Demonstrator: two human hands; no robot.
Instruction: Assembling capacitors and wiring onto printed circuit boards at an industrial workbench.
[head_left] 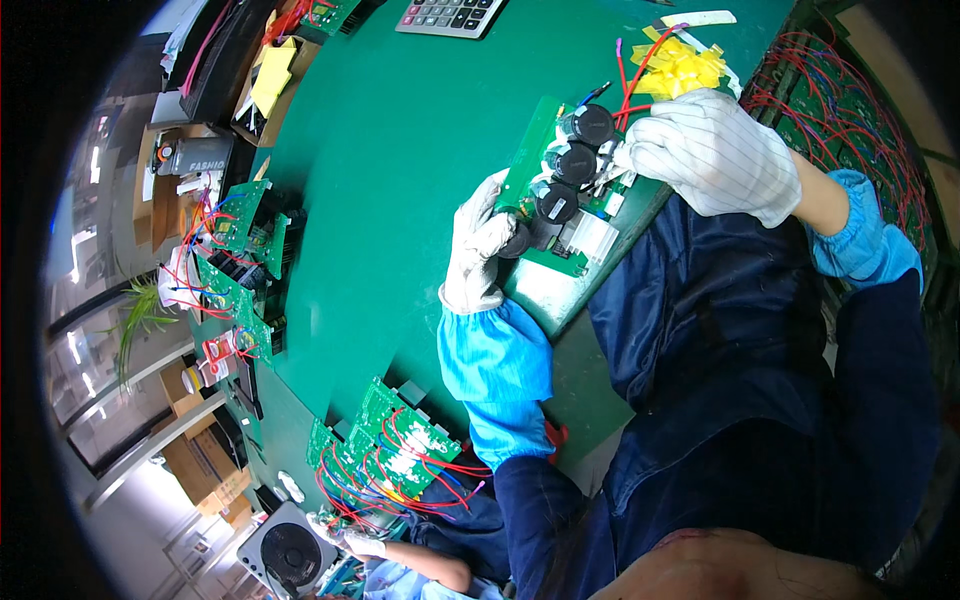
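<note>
A green circuit board (540,140) with several black round capacitors (576,163) and a silver heat sink (592,240) is held at the edge of the green table. My left hand (475,240), in a white glove, grips the board's left edge near its lower corner, thumb over the front. At the board's right side my gloved right hand (705,155) has its fingers pinched together by the capacitors. Whatever sits in that pinch is too small to make out. Red wires (628,85) rise from the board's top, beside the right hand.
Yellow tape strips (680,68) lie beyond my right hand, and a calculator (450,14) sits at the far edge. More wired boards (390,440) stand at the lower left and along the left side. A co-worker's gloved hand (350,540) is beyond them. Red-wired boards (850,120) fill the far right.
</note>
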